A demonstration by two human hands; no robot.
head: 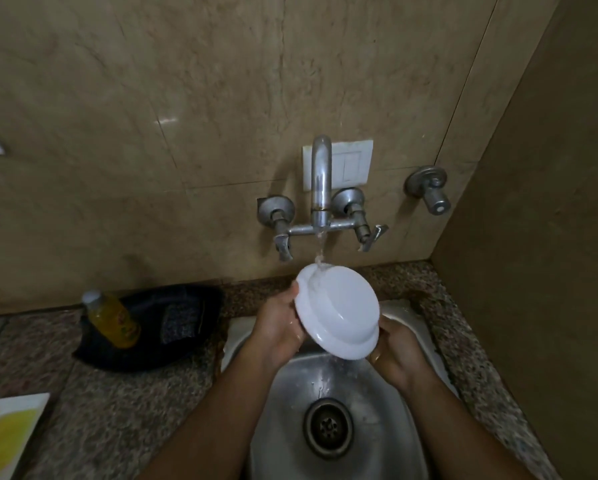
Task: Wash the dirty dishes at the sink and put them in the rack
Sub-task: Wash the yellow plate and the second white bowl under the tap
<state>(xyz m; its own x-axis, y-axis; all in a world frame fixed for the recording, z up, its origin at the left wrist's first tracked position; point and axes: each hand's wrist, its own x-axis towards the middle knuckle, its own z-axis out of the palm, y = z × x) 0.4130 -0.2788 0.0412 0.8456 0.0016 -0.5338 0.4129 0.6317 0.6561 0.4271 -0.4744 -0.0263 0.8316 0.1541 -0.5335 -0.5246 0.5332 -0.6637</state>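
A white plate is held tilted above the steel sink, its underside facing me. Water runs from the chrome tap onto the plate's upper rim. My left hand grips the plate's left edge, fingers behind it. At the lower right edge my right hand holds the rim, a ring on one finger. The drain lies below, with water dripping off the plate toward it.
A yellow soap bottle leans in a dark tray on the granite counter left of the sink. A yellow-and-white board lies at the lower left. A spare valve sticks out of the wall at right, near the side wall.
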